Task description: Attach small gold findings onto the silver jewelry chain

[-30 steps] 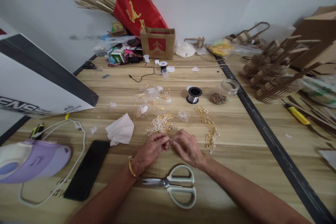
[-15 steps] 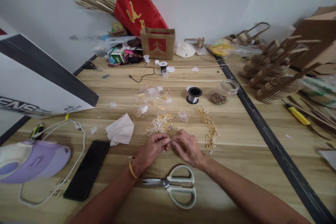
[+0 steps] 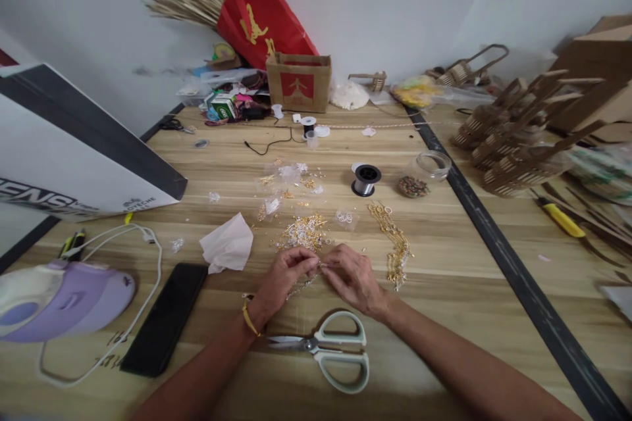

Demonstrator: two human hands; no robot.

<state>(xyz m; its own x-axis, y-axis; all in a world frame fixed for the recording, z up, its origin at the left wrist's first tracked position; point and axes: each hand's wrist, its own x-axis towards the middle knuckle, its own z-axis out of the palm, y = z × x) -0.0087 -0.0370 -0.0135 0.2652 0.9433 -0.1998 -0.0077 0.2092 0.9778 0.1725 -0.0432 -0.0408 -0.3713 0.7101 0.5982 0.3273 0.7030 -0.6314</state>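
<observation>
My left hand (image 3: 289, 276) is closed in a pinch on a thin beaded strand (image 3: 302, 285), which hangs below its fingers. Fingertips of my right hand (image 3: 353, 281) meet those of the left, pinched at the strand's end; the tiny piece between them is too small to make out. Just beyond my hands lies a pile of gold and silver beads (image 3: 303, 231). Scissors with pale handles (image 3: 340, 348) lie below them, blades pointing left. To the right rest gold chains (image 3: 395, 250) in a loose bundle.
A wire spool (image 3: 366, 180) and a jar of dark beads (image 3: 419, 174) stand beyond. At left are a tissue (image 3: 227, 243), a black phone (image 3: 165, 319), a purple-and-white device (image 3: 74, 299) and a large white box (image 3: 74, 158). Small wooden baskets (image 3: 513, 138) stand at right.
The beaded strand now shows hanging below my left hand, where little of it showed before. Both hands stay together in nearly the same place.
</observation>
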